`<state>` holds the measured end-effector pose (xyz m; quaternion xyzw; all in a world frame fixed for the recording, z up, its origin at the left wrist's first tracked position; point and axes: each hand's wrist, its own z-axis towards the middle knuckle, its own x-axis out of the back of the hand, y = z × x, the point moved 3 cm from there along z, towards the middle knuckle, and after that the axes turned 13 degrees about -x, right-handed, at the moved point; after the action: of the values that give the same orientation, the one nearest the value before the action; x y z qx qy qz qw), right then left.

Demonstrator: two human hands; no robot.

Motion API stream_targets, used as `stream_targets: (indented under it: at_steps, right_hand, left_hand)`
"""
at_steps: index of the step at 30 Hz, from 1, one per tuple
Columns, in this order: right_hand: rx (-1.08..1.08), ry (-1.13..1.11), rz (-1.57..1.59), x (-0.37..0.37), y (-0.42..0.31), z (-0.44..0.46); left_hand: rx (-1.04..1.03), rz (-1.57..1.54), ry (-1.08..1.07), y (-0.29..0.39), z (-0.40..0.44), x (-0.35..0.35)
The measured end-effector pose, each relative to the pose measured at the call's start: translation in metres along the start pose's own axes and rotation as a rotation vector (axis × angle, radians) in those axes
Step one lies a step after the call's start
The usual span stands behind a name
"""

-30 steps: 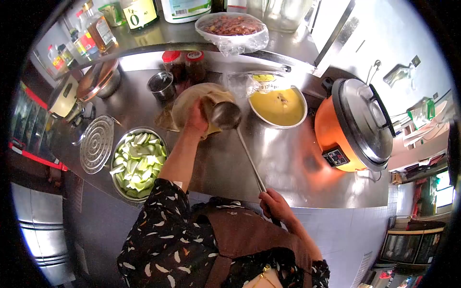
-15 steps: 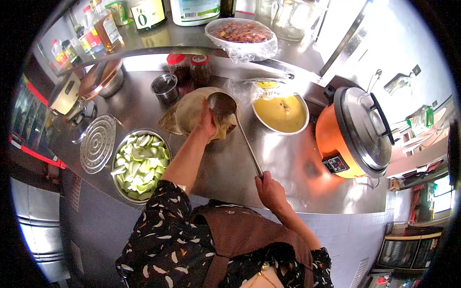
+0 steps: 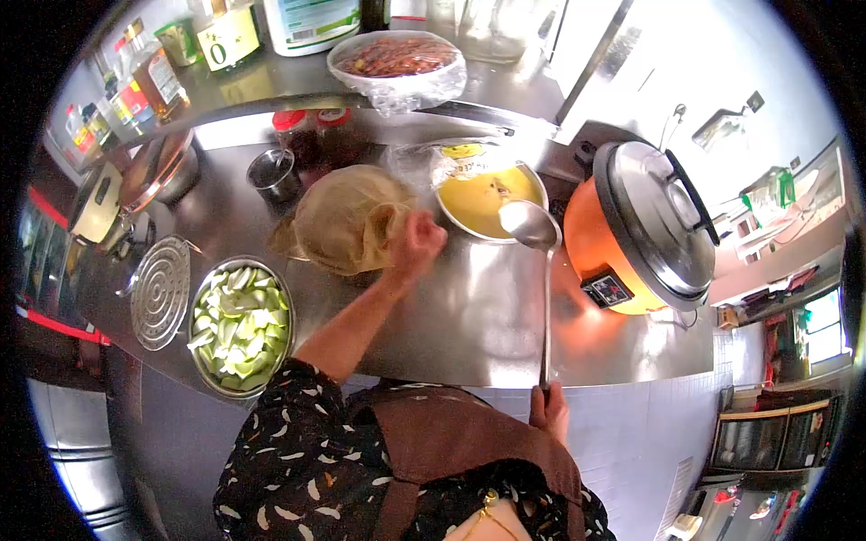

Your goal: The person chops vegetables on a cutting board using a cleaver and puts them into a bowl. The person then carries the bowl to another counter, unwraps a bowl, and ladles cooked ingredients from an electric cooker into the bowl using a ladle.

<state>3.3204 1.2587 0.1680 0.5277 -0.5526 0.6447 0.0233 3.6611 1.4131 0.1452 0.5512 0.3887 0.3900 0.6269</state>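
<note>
My left hand [image 3: 418, 245] is at the right side of a tan cloth bag [image 3: 347, 216], its fingers curled close to the bag's gathered opening; whether they grip the cloth is unclear. The bag looks full and rests on the steel counter. In my right hand [image 3: 550, 410] is the handle of a long metal ladle [image 3: 532, 225]. The ladle's bowl is over the right front rim of a round bowl of yellow liquid [image 3: 478, 200]. A printed plastic bag [image 3: 469, 160] lies against that bowl's back edge.
Cut green vegetables fill a metal bowl [image 3: 242, 326] at the left, beside a perforated disc [image 3: 161, 293]. An orange cooker [image 3: 631, 230] stands right. Behind are a metal cup [image 3: 273, 176] and red-lidded jars [image 3: 290, 131]. A wrapped dish [image 3: 397, 68] sits on the shelf above.
The ladle has moved right, from over the cloth bag to the yellow liquid's bowl. My right hand has shifted right and down. My left hand has come to the bag's right side. The view has shifted.
</note>
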Motion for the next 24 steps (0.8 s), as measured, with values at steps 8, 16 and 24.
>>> stream_targets:
  at_steps: [8, 16, 24]
  right_hand:
    - [-0.226, 0.011, 0.105, 0.027, 0.023, -0.024]
    - [-0.194, -0.022, 0.122, 0.037, 0.047, -0.028]
    - [-0.103, -0.134, 0.231, 0.034, 0.053, 0.01]
  left_hand:
    - [0.294, -0.565, 0.425, -0.085, 0.066, -0.085]
    - [0.268, -0.277, 0.494, -0.057, 0.006, -0.089]
    - [0.327, -0.239, 0.243, -0.053, -0.121, -0.051]
